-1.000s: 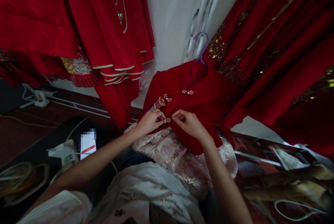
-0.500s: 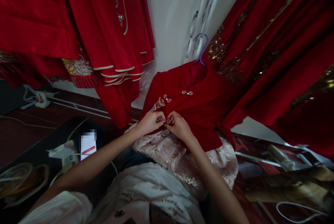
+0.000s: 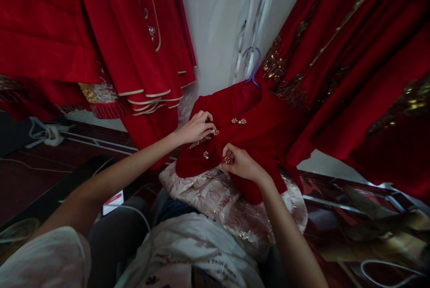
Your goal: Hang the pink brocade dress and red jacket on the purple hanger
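A red jacket (image 3: 265, 140) on a hanger with a purple hook (image 3: 254, 66) lies across my lap. Beaded flower clasps run down its front, the top one (image 3: 238, 121) joined. My left hand (image 3: 197, 127) has its fingers curled at the middle clasp (image 3: 216, 132), partly covering it and a beaded ornament (image 3: 200, 141). Lower down, one flower half (image 3: 206, 155) of the bottom clasp lies on the cloth. My right hand (image 3: 242, 162), closed in a pinch, holds the other half (image 3: 226, 160) at the jacket's edge, apart from the first.
Pale patterned brocade (image 3: 215, 194) lies beneath the jacket. Red garments (image 3: 134, 46) hang at left, and sequinned red ones (image 3: 352, 68) at right. A phone (image 3: 113, 202) is by my left forearm, with a white cable (image 3: 134, 209) near it.
My left hand has moved up from the bottom clasp to the middle one. My right hand has drawn slightly right with its half, and the bottom clasp's two halves are now apart.
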A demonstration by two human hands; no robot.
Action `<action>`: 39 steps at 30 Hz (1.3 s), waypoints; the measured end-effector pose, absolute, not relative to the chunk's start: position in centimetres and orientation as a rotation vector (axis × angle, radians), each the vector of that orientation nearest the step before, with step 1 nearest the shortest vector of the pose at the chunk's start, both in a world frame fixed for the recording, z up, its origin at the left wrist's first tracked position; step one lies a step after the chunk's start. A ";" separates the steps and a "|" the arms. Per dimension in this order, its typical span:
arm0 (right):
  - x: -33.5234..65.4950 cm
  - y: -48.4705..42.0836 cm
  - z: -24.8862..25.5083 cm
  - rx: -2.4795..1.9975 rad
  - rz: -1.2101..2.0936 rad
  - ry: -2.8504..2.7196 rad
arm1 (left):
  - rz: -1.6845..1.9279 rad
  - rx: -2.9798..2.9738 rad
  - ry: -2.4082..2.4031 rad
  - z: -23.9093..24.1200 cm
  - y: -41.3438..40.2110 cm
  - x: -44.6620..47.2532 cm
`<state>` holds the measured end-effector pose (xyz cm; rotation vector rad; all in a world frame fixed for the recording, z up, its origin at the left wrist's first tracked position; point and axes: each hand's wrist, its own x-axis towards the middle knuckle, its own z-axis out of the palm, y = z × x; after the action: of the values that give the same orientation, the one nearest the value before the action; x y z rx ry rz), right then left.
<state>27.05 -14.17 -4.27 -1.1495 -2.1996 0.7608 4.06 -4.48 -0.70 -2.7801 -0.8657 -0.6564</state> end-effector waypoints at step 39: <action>34.0 -17.1 0.0 -1.222 1.116 -2.120 | -0.648 -2.564 -0.420 2.1 -2.0 14.0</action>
<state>33.97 -17.10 -0.01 -1.2220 -2.1196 1.1157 14.00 -2.01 2.13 -2.5639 -0.4199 -0.6477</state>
